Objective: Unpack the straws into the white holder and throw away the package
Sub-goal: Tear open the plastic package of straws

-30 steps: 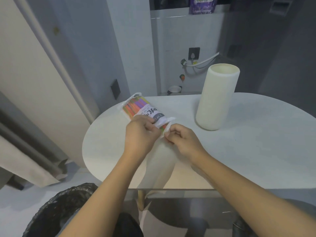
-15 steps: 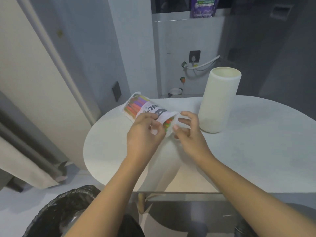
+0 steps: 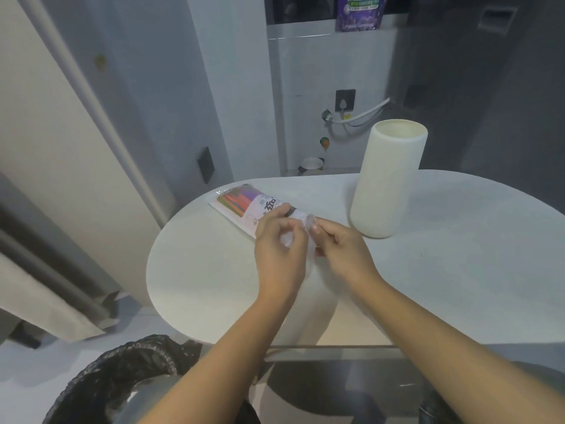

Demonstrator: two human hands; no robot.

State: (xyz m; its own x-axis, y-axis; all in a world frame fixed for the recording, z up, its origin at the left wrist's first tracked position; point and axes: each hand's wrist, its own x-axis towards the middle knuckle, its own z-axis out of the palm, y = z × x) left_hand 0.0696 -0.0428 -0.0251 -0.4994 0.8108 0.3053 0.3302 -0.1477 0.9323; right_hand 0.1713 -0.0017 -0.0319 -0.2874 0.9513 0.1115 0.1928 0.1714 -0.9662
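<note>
Leftmost, low: bin (image 3: 122, 384) lined with a black bag, beside the white oval surface (image 3: 458, 286). Upon the surface, left part: straw package (image 3: 244, 206), clear plastic with printed label, coloured straws (image 3: 234, 198) visible inside, lying flat. Left hand (image 3: 279, 252): fingers curled, pinching the package's near end. Right hand (image 3: 342, 249): fingers curled, pinching a clear flap of the same end; the two hands nearly touching. Right of the hands: white holder (image 3: 388, 185), tall cylinder, upright, open top, standing apart from the package.
</note>
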